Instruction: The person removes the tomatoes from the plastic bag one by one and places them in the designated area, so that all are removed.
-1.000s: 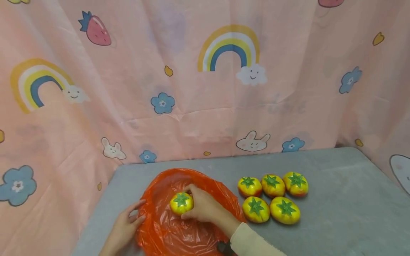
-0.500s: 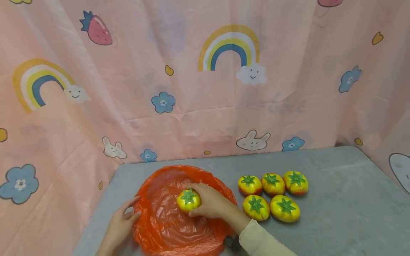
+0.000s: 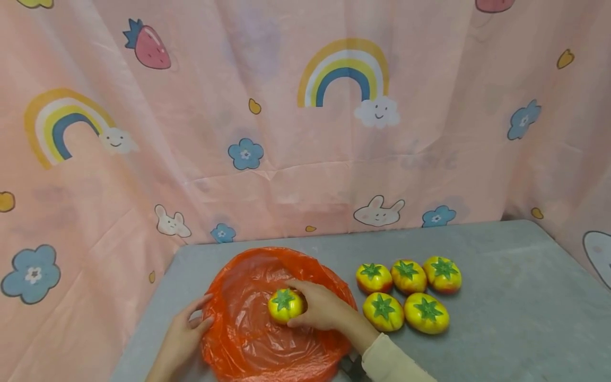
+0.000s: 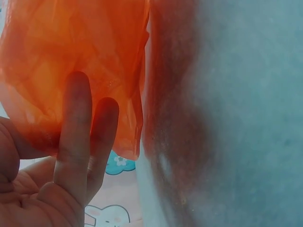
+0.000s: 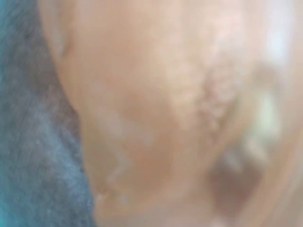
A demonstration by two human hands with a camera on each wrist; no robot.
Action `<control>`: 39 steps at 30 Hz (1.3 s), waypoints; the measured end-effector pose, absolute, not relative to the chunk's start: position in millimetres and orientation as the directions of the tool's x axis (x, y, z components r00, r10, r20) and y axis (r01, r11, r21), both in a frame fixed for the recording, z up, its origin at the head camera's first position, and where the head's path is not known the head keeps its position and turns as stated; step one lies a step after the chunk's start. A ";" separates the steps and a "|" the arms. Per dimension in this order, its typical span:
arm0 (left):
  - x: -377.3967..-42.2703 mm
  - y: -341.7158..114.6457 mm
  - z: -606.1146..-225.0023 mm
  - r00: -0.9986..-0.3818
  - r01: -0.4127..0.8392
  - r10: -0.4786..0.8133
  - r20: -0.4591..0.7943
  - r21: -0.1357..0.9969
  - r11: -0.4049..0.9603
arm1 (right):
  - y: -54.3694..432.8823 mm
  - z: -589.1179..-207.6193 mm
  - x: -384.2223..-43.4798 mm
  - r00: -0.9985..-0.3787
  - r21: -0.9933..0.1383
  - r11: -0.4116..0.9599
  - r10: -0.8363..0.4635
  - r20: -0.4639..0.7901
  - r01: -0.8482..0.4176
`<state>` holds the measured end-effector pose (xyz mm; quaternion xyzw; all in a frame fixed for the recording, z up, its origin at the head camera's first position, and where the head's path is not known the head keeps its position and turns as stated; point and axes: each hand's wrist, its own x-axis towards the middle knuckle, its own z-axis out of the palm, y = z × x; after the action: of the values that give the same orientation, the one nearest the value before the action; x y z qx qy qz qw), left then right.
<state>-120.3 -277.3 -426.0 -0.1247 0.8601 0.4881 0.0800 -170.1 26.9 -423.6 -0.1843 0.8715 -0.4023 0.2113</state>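
In the head view an orange plastic bag (image 3: 248, 329) lies with its mouth spread wide in a rough ring on the table. Over its mouth my right hand (image 3: 317, 307) grips a glossy yellow fruit with a green star-shaped leaf top (image 3: 285, 306), thumb on the near side and fingers on the far side. My left hand (image 3: 183, 329) is at the bag's left rim, fingertips against it. From the left wrist, two straight fingers (image 4: 75, 127) lie along the translucent film. The right wrist view is a blur of skin.
Right of the bag, several similar yellow fruits (image 3: 406, 297) stand in two rows on the grey table (image 3: 515, 297). A pink curtain (image 3: 305, 191) with printed rainbows and rabbits hangs behind and at both sides. A dark object (image 3: 353, 366) shows under the right wrist.
My right hand has shifted right with the yellow fruit, still over the bag. The left hand and the bag's left rim have moved only slightly. The row fruits keep their places.
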 end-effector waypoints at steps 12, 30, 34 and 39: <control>-121.0 -278.1 -429.2 -0.948 -0.318 -0.150 -0.281 0.821 0.474 | 42.7 -405.2 -154.7 -0.862 -0.770 0.603 -0.485 -0.147 -0.208; -120.7 -275.8 -427.4 -0.961 -0.276 -0.142 -0.236 0.813 0.513 | 112.6 -377.6 -97.1 -0.892 -0.734 0.679 -0.348 -0.289 -0.027; -121.3 -276.0 -427.0 -0.960 -0.279 -0.140 -0.242 0.812 0.513 | 129.2 -372.7 -93.0 -0.885 -0.724 0.690 -0.330 -0.327 0.011; -120.8 -276.6 -429.1 -0.961 -0.275 -0.132 -0.242 0.815 0.510 | 153.9 -366.8 -90.4 -0.894 -0.709 0.705 -0.318 -0.317 0.000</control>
<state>-120.8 -276.6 -429.1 -0.1174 0.8656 0.4811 0.0744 -90.4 153.9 -366.8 -0.0885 0.8984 -0.3737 0.2130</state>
